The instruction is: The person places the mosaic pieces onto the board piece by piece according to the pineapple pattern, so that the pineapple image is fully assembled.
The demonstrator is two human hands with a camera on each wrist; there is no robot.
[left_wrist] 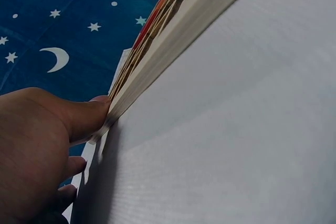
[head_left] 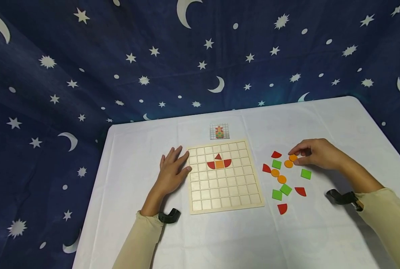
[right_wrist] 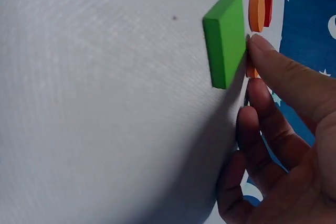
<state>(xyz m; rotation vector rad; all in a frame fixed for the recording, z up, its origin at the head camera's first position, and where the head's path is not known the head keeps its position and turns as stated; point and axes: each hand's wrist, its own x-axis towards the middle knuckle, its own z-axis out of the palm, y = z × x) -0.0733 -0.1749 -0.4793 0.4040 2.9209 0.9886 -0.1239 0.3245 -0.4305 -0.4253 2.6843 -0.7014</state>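
Observation:
My right hand (head_left: 317, 152) pinches an orange disc (head_left: 293, 158) between thumb and index finger, low over the table; in the right wrist view the orange disc (right_wrist: 251, 66) shows only partly behind the thumb. A second orange disc (head_left: 288, 164) lies beside it. My left hand (head_left: 171, 172) rests at the left edge of a wooden grid board (head_left: 225, 190), fingers spread, and its thumb (left_wrist: 89, 119) touches the rim. On the board sit a red triangle (head_left: 218, 157), an orange square (head_left: 219, 164) below it and a red quarter circle (head_left: 211, 165) on either side of the square.
Loose pieces lie right of the board: several green squares (head_left: 306, 174), several red quarter circles (head_left: 300, 191) and more orange discs (head_left: 282, 179). A small pattern card (head_left: 219, 131) lies behind the board. The white table (head_left: 136, 149) meets a dark starry cloth (head_left: 173, 74) at the back.

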